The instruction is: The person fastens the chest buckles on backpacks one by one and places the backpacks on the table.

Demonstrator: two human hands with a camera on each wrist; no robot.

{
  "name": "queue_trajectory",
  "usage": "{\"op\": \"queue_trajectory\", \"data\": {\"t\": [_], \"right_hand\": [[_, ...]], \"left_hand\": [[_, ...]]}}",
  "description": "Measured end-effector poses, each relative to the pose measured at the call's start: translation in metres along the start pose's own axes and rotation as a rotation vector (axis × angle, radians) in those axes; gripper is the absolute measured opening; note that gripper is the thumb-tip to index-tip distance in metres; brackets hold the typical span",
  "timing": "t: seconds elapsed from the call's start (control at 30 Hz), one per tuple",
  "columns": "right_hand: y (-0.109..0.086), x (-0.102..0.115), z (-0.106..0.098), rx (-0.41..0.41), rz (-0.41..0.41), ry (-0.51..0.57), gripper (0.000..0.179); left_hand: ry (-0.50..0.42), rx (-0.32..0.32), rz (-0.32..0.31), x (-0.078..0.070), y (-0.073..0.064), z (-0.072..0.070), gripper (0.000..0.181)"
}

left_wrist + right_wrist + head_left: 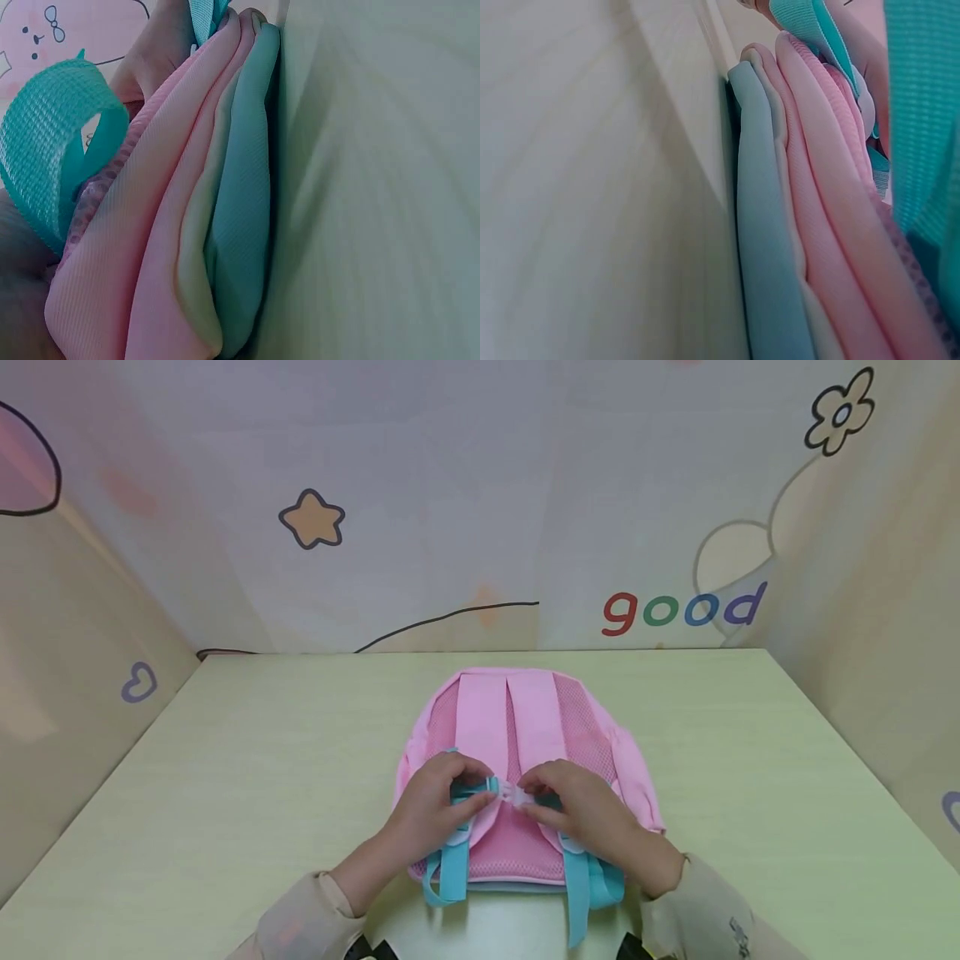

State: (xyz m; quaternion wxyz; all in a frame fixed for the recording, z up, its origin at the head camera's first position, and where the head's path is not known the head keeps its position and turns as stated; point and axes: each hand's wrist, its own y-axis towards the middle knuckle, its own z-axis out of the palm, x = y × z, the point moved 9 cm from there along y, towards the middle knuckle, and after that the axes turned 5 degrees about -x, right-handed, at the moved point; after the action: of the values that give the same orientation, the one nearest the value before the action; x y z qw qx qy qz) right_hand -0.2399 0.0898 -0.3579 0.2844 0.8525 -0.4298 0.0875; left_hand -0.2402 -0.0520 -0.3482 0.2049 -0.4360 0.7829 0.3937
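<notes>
A pink backpack (517, 860) lies on the table with its mesh back panel and two shoulder straps facing up. Over the middle of it, my left hand (442, 797) pinches one side of a pale plastic buckle (513, 793) on a teal strap. From the other side my right hand (581, 806) pinches the buckle's other half, and the two halves meet between my fingertips. Teal webbing (453, 872) hangs in loops from the bag's lower corners. In the left wrist view, the bag's layered pink and teal side (244, 187) shows, with a webbing loop (60, 142) beside it.
The pale table (262, 760) spreads around the bag on both sides. A printed fabric backdrop (450, 510) stands behind it, with side panels at left and right. A loose teal strap end (577, 910) lies toward the table's front.
</notes>
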Motion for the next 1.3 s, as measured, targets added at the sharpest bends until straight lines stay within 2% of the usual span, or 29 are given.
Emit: {"op": "queue_trajectory", "data": {"t": [0.3, 0.6, 1.03, 1.3], "right_hand": [[0.0002, 0.003, -0.0014, -0.036, -0.03, 0.0, 0.023], [-0.0007, 0.0031, 0.0005, -0.031, -0.033, 0.03, 0.023], [0.0002, 0.0088, 0.0004, -0.041, -0.099, -0.003, 0.024], [-0.0004, 0.0103, -0.0008, -0.052, -0.108, -0.005, 0.023]], "left_hand": [[-0.007, 0.006, 0.011, -0.0012, -0.0006, 0.0029, 0.018], [-0.002, 0.023, 0.015, -0.0017, -0.0017, 0.005, 0.019], [0.028, 0.04, 0.027, -0.0016, -0.0015, 0.0074, 0.019], [0.046, 0.052, 0.045, -0.002, -0.001, 0.0093, 0.018]]}}
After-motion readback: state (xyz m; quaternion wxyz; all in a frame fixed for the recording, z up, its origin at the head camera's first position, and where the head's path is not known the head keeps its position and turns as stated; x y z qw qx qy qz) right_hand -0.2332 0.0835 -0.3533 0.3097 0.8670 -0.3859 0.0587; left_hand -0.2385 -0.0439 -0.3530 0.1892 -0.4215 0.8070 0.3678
